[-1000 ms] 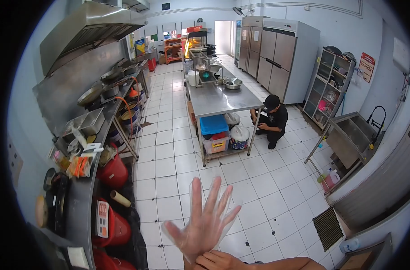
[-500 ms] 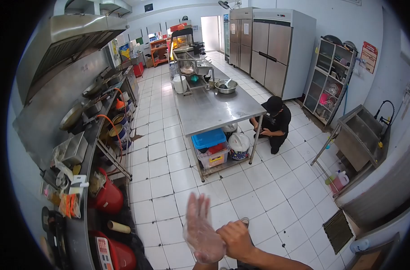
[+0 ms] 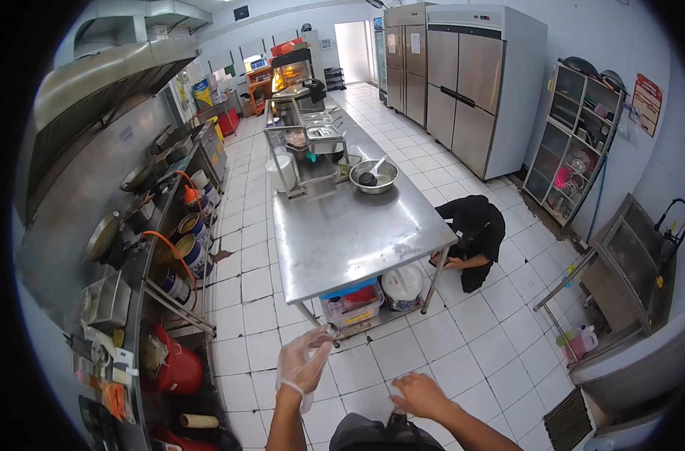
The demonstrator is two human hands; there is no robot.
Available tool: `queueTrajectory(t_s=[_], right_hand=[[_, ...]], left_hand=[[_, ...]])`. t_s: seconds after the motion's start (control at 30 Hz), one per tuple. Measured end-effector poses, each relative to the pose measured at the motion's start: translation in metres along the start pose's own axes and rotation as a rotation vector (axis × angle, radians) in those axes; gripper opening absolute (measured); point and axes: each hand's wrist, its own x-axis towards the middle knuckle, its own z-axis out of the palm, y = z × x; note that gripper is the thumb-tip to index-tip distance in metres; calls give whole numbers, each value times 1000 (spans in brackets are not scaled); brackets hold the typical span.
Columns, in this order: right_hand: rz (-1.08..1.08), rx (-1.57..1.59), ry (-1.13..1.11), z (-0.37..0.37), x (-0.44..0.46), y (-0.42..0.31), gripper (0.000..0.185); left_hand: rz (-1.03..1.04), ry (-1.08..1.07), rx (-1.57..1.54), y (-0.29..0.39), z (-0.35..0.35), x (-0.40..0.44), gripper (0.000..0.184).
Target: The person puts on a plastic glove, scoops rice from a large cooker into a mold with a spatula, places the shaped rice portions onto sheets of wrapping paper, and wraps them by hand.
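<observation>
A clear plastic glove (image 3: 288,370) covers my left hand (image 3: 303,361), raised in front of the steel table (image 3: 335,255). Its fingers are bent but apart, and I make out nothing held in them. Loose glove plastic hangs at the wrist. My bare right hand (image 3: 421,395) is lower and to the right, over the tiled floor, with its fingers loosely spread and no object in them. The two hands do not touch.
A person in black (image 3: 474,233) crouches at the table's right corner. A metal bowl (image 3: 384,180) sits on the table, with a plastic box (image 3: 353,304) beneath. Red buckets (image 3: 181,368) line the left counter; a sink (image 3: 628,263) stands right.
My right hand has let go of the left glove's wrist area and moved right. My left hand has shifted left and bent its fingers. The view has moved closer to the table.
</observation>
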Motion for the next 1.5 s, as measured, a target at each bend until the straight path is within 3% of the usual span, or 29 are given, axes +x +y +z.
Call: queueTrajectory(t_s=[0.1, 0.2, 0.3, 0.37, 0.43, 0.53, 0.67, 0.7, 0.8, 0.83, 0.93, 0.97, 1.07, 1.13, 1.2, 1.3, 1.4, 1.5], right_hand=[[220, -8, 53, -31, 17, 58, 35], [384, -20, 88, -44, 38, 106, 37], [519, 0, 33, -49, 66, 140, 39], [596, 9, -5, -44, 91, 159, 38], [658, -8, -19, -38, 118, 179, 34], [695, 153, 270, -34, 166, 189, 26], [721, 198, 201, -74, 247, 213, 31], [627, 120, 327, -83, 268, 222, 21], [612, 137, 192, -118, 325, 268, 27], [573, 119, 239, -135, 350, 279, 24], [408, 52, 363, -191, 439, 322, 20], [336, 0, 420, -204, 472, 340, 18], [161, -88, 525, -227, 581, 384, 15], [51, -169, 449, -225, 650, 413, 18], [14, -401, 337, -205, 708, 448, 22], [34, -696, 168, -178, 754, 478, 23], [149, -786, 5, -175, 767, 473, 20], [89, -794, -38, -187, 757, 464, 18]], left_hand=[[145, 29, 288, -19, 30, 99, 58], [143, -2, 408, -15, 55, 216, 69], [217, 43, 521, -29, 84, 368, 84], [306, 61, 576, -46, 104, 478, 87], [252, 51, 574, -42, 121, 576, 86], [168, 29, 618, -45, 140, 694, 82], [28, -24, 824, -60, 167, 784, 75], [-72, -134, 859, -56, 169, 794, 73], [-12, -185, 983, -86, 183, 819, 72], [1, -151, 943, -93, 184, 822, 73], [-43, -183, 677, -40, 137, 800, 79], [50, -104, 541, -48, 123, 792, 87], [111, -20, 160, -50, 67, 753, 87], [-16, -134, -465, -61, 42, 725, 74], [-76, -300, -1052, -124, 33, 705, 67], [-200, -295, -1513, -140, 25, 667, 64], [-306, -224, -1720, -178, 31, 640, 64], [-372, -270, -1796, -194, 33, 627, 59]])
